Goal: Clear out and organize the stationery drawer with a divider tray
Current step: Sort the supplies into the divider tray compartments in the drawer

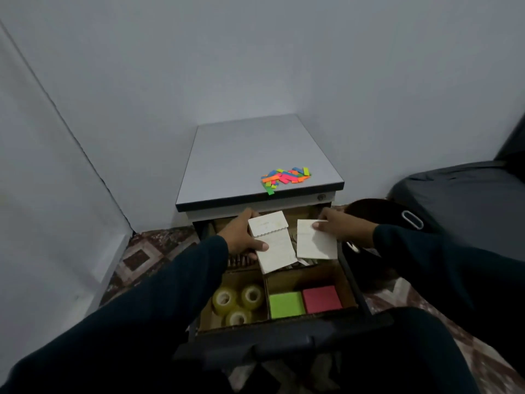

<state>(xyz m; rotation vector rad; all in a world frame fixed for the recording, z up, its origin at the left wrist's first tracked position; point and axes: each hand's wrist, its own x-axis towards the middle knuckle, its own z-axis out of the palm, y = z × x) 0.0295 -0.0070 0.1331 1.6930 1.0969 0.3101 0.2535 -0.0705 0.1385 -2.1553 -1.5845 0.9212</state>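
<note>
The drawer [352,275] stands pulled out below the cabinet top [241,163], with a cardboard divider tray [265,291] seated inside. The left hand [241,233] grips a white envelope-like packet [274,243], thumb clamped on its face; the right hand [333,223] pinches a second white card [315,240] at its upper edge. Both are held over the tray's rear compartments. Nearer the drawer front lie three tape rolls [238,304], a green pad [287,304] and a pink pad [322,298]. The sorting step seems underway; next, each paper likely needs lowering flat into a free rear compartment. Coloured tabs [285,177] wait on the cabinet top.
</note>
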